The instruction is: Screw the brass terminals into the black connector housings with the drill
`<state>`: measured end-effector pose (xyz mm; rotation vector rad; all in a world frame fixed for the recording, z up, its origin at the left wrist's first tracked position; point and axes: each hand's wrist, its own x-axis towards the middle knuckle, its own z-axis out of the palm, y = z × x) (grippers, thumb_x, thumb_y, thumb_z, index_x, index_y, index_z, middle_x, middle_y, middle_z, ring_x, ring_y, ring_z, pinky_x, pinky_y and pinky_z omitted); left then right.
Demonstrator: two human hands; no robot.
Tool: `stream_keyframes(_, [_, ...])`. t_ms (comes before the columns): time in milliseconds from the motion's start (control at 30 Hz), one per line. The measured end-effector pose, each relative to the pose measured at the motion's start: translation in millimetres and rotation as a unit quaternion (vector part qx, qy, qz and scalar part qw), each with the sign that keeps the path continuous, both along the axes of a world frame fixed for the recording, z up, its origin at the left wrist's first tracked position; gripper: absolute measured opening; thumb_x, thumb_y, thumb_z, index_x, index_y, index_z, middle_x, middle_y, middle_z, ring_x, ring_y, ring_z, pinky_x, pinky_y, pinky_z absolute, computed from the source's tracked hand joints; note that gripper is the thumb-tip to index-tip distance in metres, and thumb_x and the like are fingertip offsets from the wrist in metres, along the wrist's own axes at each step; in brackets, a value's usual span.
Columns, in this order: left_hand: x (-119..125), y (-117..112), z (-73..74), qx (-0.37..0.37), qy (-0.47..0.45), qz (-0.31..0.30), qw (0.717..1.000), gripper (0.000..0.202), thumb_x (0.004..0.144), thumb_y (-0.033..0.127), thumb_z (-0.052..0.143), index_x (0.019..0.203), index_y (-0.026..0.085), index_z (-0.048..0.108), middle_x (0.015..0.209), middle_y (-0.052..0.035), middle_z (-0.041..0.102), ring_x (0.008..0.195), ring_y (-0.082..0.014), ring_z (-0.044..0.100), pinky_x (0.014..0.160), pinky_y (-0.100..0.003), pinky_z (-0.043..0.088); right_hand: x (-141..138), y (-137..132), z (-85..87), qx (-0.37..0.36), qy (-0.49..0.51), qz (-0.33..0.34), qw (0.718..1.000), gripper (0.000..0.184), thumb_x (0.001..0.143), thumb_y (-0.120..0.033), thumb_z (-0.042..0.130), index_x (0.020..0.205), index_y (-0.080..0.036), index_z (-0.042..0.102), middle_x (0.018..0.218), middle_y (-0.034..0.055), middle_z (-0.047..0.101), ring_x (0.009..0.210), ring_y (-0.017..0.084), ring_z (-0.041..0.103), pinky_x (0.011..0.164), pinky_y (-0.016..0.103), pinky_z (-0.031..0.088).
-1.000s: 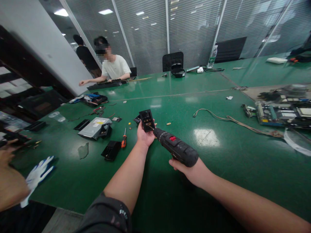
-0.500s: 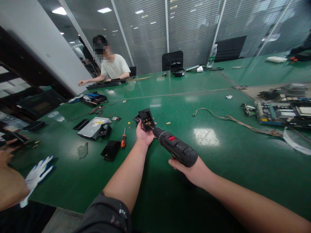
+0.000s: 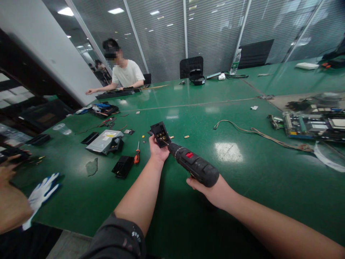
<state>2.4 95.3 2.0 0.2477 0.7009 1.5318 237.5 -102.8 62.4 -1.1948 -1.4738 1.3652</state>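
A person stands at a long green counter (image 3: pixel 242 180), both bare forearms reaching forward over it. The left hand (image 3: pixel 157 151) holds up a small black plastic housing (image 3: pixel 161 134) just above the counter, with its fingers (image 3: pixel 152 141) curled narrowly around the lower edge. The housing's open face, set with brass terminals (image 3: pixel 161 136), tilts upward. The right hand (image 3: pixel 207 190) grips a black cordless drill (image 3: pixel 194 165) with a red button, its fingers (image 3: pixel 192 183) closed beneath the rear of the body. The drill's bit (image 3: pixel 165 142) points at the housing's lower corner, and at this size I cannot tell whether it touches.

Nearby lie an orange-handled screwdriver (image 3: pixel 137 154), a black plastic cover (image 3: pixel 123 167) and a silver disc drive (image 3: pixel 104 141). A white-and-blue work glove (image 3: pixel 41 194) lies to the left, beside another person's hand (image 3: pixel 7 171) at the edge of view. A tan cable (image 3: pixel 258 135) curves toward a circuit board (image 3: pixel 306 127) on the right. At the far end, a co-worker in a white T-shirt (image 3: pixel 126 73) sits with both arms over a long black strip (image 3: pixel 114 94).
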Motion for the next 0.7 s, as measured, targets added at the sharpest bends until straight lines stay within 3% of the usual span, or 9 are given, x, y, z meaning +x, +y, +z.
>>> stream_keyframes(300, [0.7, 3.4, -2.3, -0.021, 0.012, -0.026, 0.999, 0.066, 0.108, 0.084, 0.073, 0.105, 0.020, 0.084, 0.082, -0.0063, 0.079, 0.067, -0.0220, 0.074, 0.068, -0.035, 0.061, -0.8, 2.0, 3.1, -0.031, 0.014, -0.009, 0.999, 0.027, 0.082, -0.049, 0.083, 0.084, -0.028, 0.068, 0.077, 0.0004, 0.069, 0.074, 0.023, 0.065, 0.079, 0.044, 0.056])
stream_keyframes(467, [2.1, 4.9, -5.3, 0.002, 0.010, -0.027, 1.000, 0.064, 0.106, 0.082, 0.079, 0.111, 0.019, 0.086, 0.088, -0.0056, 0.082, 0.072, -0.0204, 0.076, 0.073, -0.034, 0.064, -4.7, -0.4, 12.0, -0.129, 0.125, -0.043, 0.983, 0.047, 0.074, -0.045, 0.091, 0.113, -0.022, 0.078, 0.075, -0.0035, 0.071, 0.067, 0.021, 0.066, 0.072, 0.039, 0.054])
stream_keyframes(567, [3.5, 5.9, -6.7, 0.011, 0.010, -0.021, 1.000, 0.061, 0.107, 0.079, 0.081, 0.110, 0.019, 0.085, 0.093, -0.0053, 0.085, 0.076, -0.0184, 0.079, 0.072, -0.031, 0.063, -6.0, -1.6, 15.3, -0.182, 0.200, -0.063, 0.961, 0.057, 0.073, -0.047, 0.093, 0.120, -0.019, 0.079, 0.072, -0.0042, 0.071, 0.066, 0.020, 0.066, 0.071, 0.038, 0.055])
stream_keyframes(700, [4.3, 6.2, -5.7, 0.005, 0.009, -0.015, 1.000, 0.062, 0.109, 0.080, 0.077, 0.109, 0.018, 0.084, 0.091, -0.0049, 0.084, 0.072, -0.0176, 0.077, 0.072, -0.030, 0.064, -3.6, 0.9, 13.2, -0.162, 0.180, -0.045, 0.969, 0.052, 0.075, -0.047, 0.093, 0.117, -0.021, 0.078, 0.072, -0.0043, 0.070, 0.067, 0.020, 0.065, 0.072, 0.038, 0.055])
